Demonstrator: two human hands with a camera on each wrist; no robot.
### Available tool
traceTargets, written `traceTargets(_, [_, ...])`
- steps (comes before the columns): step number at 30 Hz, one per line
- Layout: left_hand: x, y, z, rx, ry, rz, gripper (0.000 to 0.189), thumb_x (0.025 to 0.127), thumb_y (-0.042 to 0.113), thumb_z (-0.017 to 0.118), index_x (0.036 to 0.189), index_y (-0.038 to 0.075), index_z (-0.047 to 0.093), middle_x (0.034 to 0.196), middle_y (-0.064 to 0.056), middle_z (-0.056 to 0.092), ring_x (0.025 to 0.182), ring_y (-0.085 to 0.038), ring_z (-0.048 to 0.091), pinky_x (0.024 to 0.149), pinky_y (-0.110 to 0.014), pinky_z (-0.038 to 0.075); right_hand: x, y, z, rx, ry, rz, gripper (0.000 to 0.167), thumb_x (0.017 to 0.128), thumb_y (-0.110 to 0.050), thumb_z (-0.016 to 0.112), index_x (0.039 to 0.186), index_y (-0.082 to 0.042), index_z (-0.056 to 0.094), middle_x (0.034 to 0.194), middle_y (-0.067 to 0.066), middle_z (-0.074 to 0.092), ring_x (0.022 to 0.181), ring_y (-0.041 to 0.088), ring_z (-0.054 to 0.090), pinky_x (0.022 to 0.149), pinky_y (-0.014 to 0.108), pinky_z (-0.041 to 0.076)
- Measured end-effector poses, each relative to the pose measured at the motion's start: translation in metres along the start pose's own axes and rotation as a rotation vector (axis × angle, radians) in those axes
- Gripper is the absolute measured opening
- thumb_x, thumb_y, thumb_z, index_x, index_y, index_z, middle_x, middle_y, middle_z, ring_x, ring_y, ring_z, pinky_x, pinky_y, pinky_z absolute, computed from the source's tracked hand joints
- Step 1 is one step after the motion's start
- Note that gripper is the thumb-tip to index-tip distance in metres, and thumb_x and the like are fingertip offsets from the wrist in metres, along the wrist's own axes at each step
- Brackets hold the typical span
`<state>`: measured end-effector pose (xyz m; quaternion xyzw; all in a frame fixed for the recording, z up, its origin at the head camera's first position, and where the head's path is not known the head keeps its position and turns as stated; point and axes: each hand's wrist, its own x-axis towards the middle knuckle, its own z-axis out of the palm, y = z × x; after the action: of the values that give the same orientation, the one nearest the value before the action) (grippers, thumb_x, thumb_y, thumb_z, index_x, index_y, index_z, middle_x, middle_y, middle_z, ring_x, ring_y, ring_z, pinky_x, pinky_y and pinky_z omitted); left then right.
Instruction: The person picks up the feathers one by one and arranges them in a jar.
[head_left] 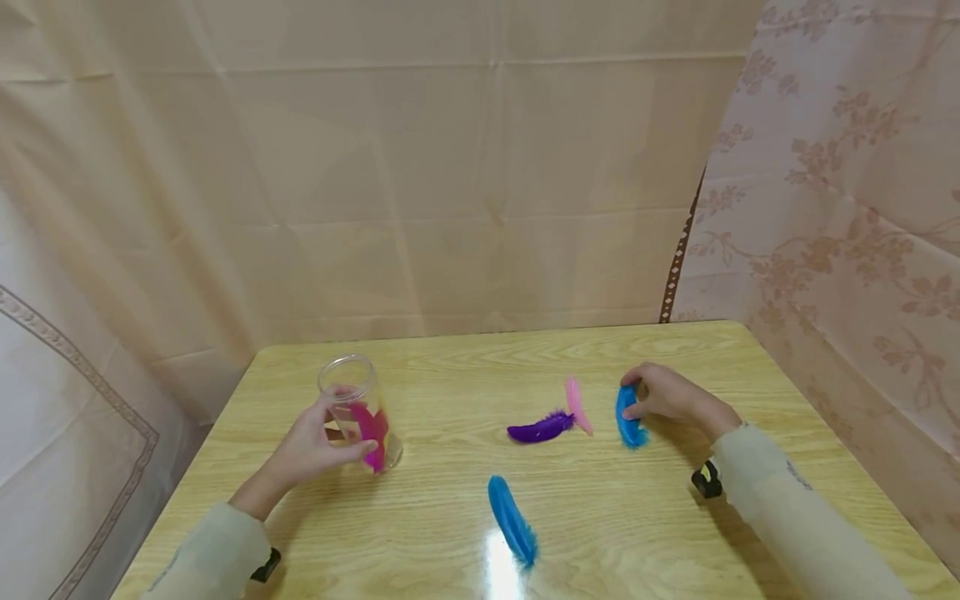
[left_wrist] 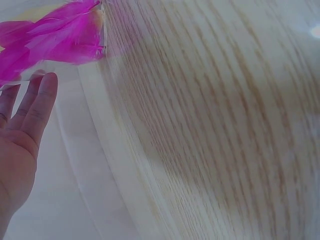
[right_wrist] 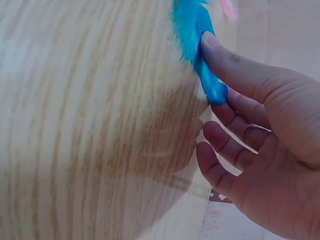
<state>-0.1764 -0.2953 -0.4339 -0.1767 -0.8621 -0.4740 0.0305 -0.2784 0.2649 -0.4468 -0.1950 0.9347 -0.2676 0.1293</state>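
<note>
My left hand [head_left: 321, 446] grips a clear, open-topped container [head_left: 347, 375] at the left of the table, its thumb across the near side. Inside it are magenta feathers [head_left: 369, 433], also seen through the clear wall in the left wrist view, with a bit of yellow behind them. At the right, my right hand [head_left: 667, 396] pinches a blue feather [right_wrist: 210, 82] between thumb and index finger, the other fingers loosely bent. Part of that feather is hidden behind the thumb. To the left of this hand lie a pink feather [head_left: 574, 400] and a purple feather [head_left: 542, 428], their ends meeting.
Another blue feather [head_left: 513, 521] lies near the front middle of the wood-grain table [head_left: 442, 500], beside a bright light reflection. Beige cloth [head_left: 450, 192] hangs behind the table's back edge. Flower-patterned cloth [head_left: 847, 208] hangs along the right side.
</note>
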Motion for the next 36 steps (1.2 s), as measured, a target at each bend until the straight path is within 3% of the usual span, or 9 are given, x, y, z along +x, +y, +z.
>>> traceTargets(12, [-0.0002,-0.0028,0.0003,0.011,0.000,-0.001,0.075,0.078,0.017,0.090,0.137,0.003,0.046,0.125,-0.019,0.062,0.101,-0.031,0.062,0.078,-0.038,0.059,-0.0011,0.0042,0.0015,0.027,0.053,0.022,0.031,0.091,-0.013,0.077,0.112,0.008,0.066,0.099,0.012,0.067,0.091,0.027,0.061,0.083,0.046,0.054])
traceTargets(20, [0.0003,-0.0011,0.0006,0.014,0.000,0.005,0.076,0.078,0.017,0.090,0.137,0.001,0.046,0.125,-0.021,0.062,0.101,-0.031,0.062,0.076,-0.032,0.059,-0.0013,0.0039,0.0007,0.009,0.085,0.021,0.019,0.091,-0.012,0.077,0.101,0.002,0.070,0.090,0.005,0.066,0.082,0.021,0.057,0.076,0.038,0.051])
traceTargets(32, [0.0017,-0.0003,0.0000,0.010,-0.005,-0.001,0.075,0.078,0.019,0.090,0.136,0.004,0.045,0.125,-0.021,0.062,0.099,-0.030,0.064,0.077,-0.032,0.059,-0.0004,0.0054,-0.0017,0.010,0.103,-0.021,0.008,0.093,-0.009,0.074,0.092,-0.002,0.070,0.085,0.002,0.066,0.079,0.018,0.058,0.073,0.034,0.051])
traceTargets(36, [-0.0011,-0.0019,-0.0003,0.011,-0.002,0.013,0.075,0.078,0.018,0.090,0.136,0.003,0.046,0.124,-0.019,0.062,0.098,-0.031,0.065,0.077,-0.033,0.059,0.0013,0.0029,-0.0013,0.014,0.108,0.020,0.009,0.095,-0.011,0.072,0.094,-0.002,0.070,0.088,0.004,0.067,0.081,0.019,0.058,0.074,0.034,0.051])
